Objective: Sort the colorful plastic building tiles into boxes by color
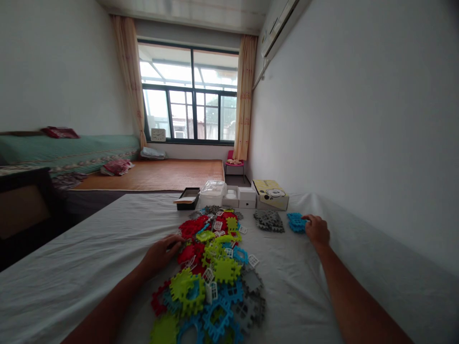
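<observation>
A long pile of toothed plastic interlocking tiles runs down the middle of the table, with red tiles (pixel 192 227), lime-green tiles (pixel 227 271), blue tiles (pixel 217 317) and grey tiles (pixel 253 281). Small white window frames (pixel 211 292) lie among them. My left hand (pixel 165 252) rests at the pile's left edge, fingers loosely stretched toward the red tiles, nothing visible in them. At the right, my right hand (pixel 317 230) grips the edge of a small stack of blue tiles (pixel 296 223) on the cloth. Beside that stack lies a grey tile stack (pixel 268 221).
Along the table's far edge stand a black open box (pixel 188 198), a clear plastic container (pixel 212 193), white boxes (pixel 247 197) and a yellow cartoon box (pixel 270 195). A pale sheet (pixel 118 229) covers the table. Beyond are a bed (pixel 172 173) and a pink chair (pixel 234 163).
</observation>
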Tool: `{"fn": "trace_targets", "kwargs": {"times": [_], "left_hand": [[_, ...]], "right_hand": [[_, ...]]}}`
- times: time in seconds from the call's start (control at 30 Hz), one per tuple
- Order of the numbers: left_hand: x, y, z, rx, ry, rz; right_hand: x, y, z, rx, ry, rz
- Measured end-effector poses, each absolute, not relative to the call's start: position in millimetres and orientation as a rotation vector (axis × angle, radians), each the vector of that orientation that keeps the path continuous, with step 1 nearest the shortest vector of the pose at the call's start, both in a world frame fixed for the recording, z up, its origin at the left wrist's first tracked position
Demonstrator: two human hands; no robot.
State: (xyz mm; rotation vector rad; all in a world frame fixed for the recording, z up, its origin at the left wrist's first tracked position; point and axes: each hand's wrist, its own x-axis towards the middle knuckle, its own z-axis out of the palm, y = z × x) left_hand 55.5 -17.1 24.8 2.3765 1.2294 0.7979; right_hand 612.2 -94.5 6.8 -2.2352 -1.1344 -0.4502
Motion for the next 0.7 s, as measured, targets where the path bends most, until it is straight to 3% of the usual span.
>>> {"fn": "trace_targets", "kwargs": {"times": [0.7], "left_hand": [[55.7,-19.2,25.8,2.377,1.228,0.793]], "right_hand": [[609.7,-84.3,-12.3,-2.090,-1.449,-0.403]]}}
